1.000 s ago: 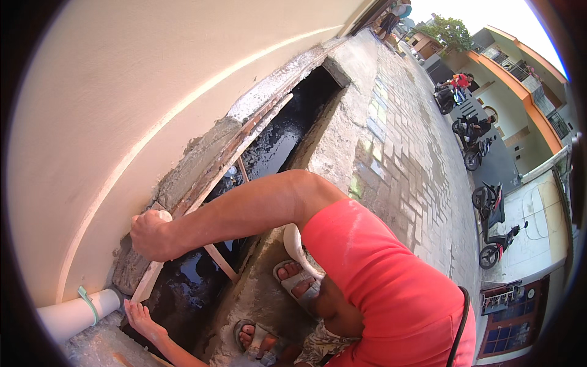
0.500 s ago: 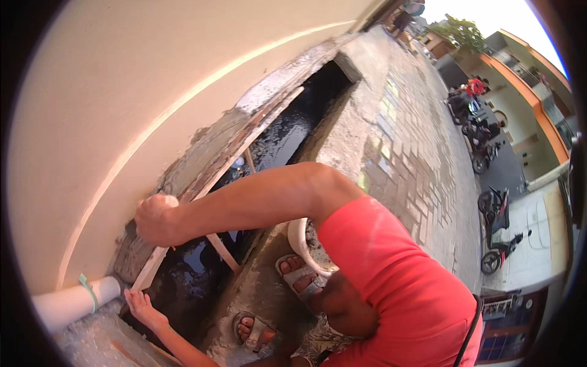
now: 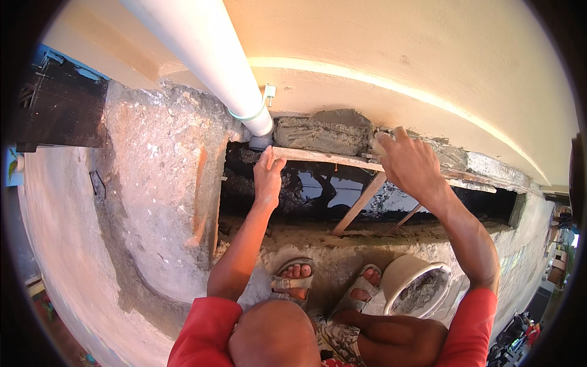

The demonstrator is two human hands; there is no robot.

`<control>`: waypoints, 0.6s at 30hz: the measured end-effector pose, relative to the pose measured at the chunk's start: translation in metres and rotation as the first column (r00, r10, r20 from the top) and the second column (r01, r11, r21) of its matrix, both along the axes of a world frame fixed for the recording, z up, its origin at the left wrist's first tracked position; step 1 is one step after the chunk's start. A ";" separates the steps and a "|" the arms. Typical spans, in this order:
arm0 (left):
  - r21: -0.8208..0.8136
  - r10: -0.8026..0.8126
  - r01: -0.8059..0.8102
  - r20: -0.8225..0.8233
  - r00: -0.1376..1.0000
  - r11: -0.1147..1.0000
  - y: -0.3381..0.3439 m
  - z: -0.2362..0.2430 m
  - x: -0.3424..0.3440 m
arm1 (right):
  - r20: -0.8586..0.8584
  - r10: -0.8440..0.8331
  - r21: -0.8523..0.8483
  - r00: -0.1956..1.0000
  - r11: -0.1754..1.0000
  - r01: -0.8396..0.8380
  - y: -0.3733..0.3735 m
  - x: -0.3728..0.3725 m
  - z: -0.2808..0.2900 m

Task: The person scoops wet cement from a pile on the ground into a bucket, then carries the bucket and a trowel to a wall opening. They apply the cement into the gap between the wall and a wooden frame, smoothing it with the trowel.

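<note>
A narrow wooden board [image 3: 324, 157] runs along the wall side of an open drain. Behind it, wet grey mortar [image 3: 324, 134] is packed against the wall's foot. My left hand [image 3: 268, 177] touches the board's left end near the white pipe, its fingers stretched out. Over the right part of the board, my right hand [image 3: 411, 160] is closed around something pale and mostly covered by the fingers, at the mortar's right edge. Dark water [image 3: 324, 189] lies in the drain below, crossed by a slanting wooden strut [image 3: 361, 205].
A thick white pipe [image 3: 226, 67] with a green tie comes down the wall to the board's left end. By my right foot stands a white bucket [image 3: 391, 278] holding grey mortar. My sandalled feet are on the drain's near concrete edge [image 3: 318, 254]. Rough concrete [image 3: 147, 183] lies left.
The view has swung left and down, from along the alley to the drain before me. My left hand stays by the board's pipe end; my right hand stays closed over the board.
</note>
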State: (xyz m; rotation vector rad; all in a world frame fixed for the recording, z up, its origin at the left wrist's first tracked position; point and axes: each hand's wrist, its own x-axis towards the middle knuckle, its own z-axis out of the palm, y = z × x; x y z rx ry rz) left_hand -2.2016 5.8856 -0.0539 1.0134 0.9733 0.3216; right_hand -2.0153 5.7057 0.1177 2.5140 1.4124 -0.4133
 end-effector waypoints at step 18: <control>0.003 0.000 0.000 0.005 1.000 1.000 0.002 0.007 0.002 | -0.073 0.101 -0.005 0.992 0.995 -0.102 0.049 -0.022 -0.012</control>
